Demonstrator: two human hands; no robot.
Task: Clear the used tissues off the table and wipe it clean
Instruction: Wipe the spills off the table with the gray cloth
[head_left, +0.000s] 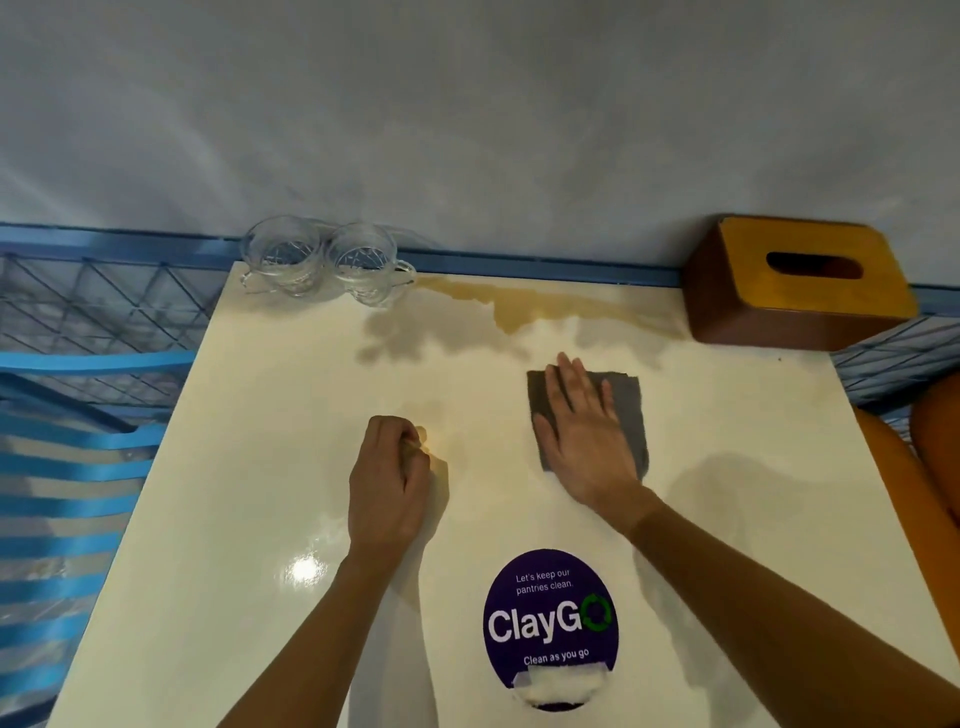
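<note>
My right hand (584, 434) lies flat, fingers spread, pressing a grey cloth (631, 400) onto the cream table (234, 467) right of centre. My left hand (389, 478) rests as a closed fist on the table's middle; whether it holds anything is hidden. A brownish spill (524, 306) spreads along the table's far edge, beyond the cloth. No loose tissues show on the table.
Two clear glass cups (322, 260) stand at the far left corner. A wooden tissue box (800, 283) sits at the far right corner. A round purple ClayGo sticker (550, 623) is near the front edge. Blue chair slats (67, 467) lie left, orange seats (930, 457) right.
</note>
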